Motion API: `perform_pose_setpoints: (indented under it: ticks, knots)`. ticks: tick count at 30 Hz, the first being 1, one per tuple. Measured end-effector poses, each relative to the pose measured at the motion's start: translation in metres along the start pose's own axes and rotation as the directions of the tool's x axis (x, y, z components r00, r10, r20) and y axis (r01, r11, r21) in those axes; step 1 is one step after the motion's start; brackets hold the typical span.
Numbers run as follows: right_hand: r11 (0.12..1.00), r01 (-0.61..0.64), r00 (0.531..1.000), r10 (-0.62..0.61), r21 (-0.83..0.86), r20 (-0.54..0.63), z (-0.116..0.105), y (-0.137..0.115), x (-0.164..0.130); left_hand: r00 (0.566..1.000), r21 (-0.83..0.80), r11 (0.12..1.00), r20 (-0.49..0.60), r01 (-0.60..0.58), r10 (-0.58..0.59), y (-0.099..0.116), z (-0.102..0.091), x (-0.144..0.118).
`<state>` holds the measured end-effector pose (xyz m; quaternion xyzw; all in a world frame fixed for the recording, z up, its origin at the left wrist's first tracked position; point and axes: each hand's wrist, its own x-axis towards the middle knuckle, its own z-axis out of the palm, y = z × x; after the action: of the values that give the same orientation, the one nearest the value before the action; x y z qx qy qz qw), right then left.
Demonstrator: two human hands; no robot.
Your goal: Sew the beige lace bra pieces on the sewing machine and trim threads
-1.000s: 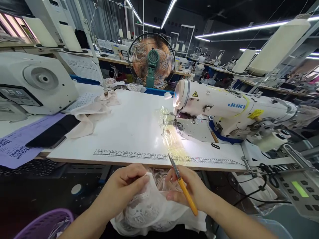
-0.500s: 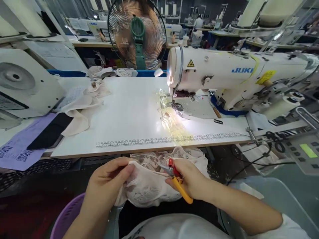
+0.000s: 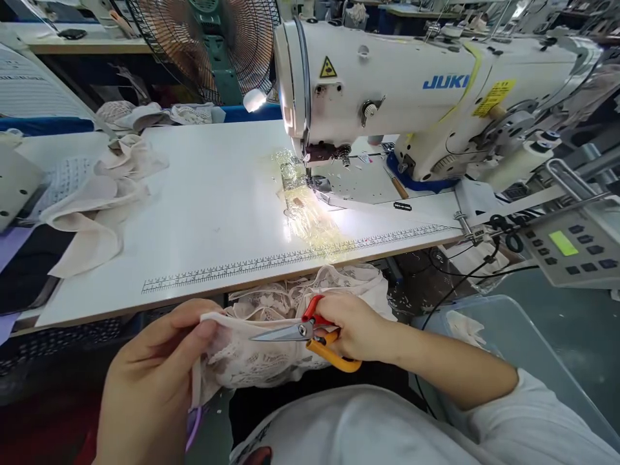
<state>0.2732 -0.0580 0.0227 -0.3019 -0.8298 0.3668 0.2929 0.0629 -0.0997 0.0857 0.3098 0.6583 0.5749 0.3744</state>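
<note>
Between my hands, in front of the table edge, hangs a pale pink lace bra point(image 3: 271, 358). My left hand point(image 3: 159, 355) pinches its top edge between thumb and fingers. A pair of scissors point(image 3: 283, 332) with one red and one orange handle is in my right hand point(image 3: 361, 326), the fingers wrapped round the handles. The blades look closed and point left, lying just in front of the fabric's upper edge. More lace of the garment bunches behind the scissors.
A white JUKI sewing machine point(image 3: 387, 84) stands on the white table point(image 3: 208, 194), with yellowish clear film point(image 3: 312, 216) under its needle. Pale fabric pieces point(image 3: 97, 206) lie at the left. A fan point(image 3: 213, 45) is behind; a clear plastic bin point(image 3: 513, 336) sits at lower right.
The view has tilted down and shifted right. My right hand has turned the scissors so the blades show side-on in front of the fabric. My left hand keeps its pinch.
</note>
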Motion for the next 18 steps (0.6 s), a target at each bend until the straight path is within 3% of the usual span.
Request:
perform_pose_setpoints:
  ticks: [6, 11, 14, 18]
  knots:
    - [0.998, -0.033, 0.996, 0.038, 0.055, -0.087, -0.002, -0.001, -0.007, 0.999, -0.016, 1.0, -0.049, -0.005, 0.004, -0.001, -0.004, -0.003]
    - [0.983, -0.129, 0.979, 0.147, 0.129, -0.14, -0.004, -0.012, -0.01, 0.982, -0.013, 0.988, -0.114, -0.155, 0.153, 0.005, -0.001, -0.018]
    - [0.972, -0.17, 0.968, 0.195, 0.161, -0.158, -0.004, -0.016, -0.011, 0.976, 0.012, 0.978, -0.069, -0.207, 0.208, 0.003, -0.01, -0.017]
    - [0.989, -0.105, 0.982, 0.119, 0.104, -0.146, -0.003, -0.017, -0.009, 0.976, 0.007, 0.977, 0.039, -0.215, 0.215, -0.009, -0.028, -0.002]
